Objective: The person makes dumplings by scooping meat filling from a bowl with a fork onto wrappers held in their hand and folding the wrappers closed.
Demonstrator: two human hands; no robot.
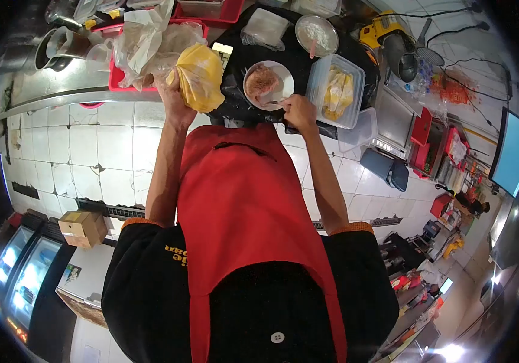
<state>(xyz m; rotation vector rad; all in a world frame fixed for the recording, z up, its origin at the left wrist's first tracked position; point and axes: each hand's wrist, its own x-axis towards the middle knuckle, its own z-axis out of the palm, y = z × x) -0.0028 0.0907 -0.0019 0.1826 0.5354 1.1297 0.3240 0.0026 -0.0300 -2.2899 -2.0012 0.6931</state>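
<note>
In my left hand (175,104) is a stack of thin yellow wrappers (197,77), dusted with white and fanned over my fingers. My right hand (300,113) grips a small utensil (274,104) whose end reaches into a white bowl (286,75). Pinkish-brown filling (261,81) lies in that bowl. To the right of the bowl, a clear plastic container (356,91) holds more yellow wrappers (338,92). A round bowl of white powder (317,35) with a pinkish handle sticking out stands behind them.
A red tray (116,75) with crumpled plastic bags (144,48) sits at the left. A plastic-wrapped white block (264,28) lies at the back. A clear lid (359,130) is beside the container. Farther right are a yellow appliance (385,29) and a distant person (474,204).
</note>
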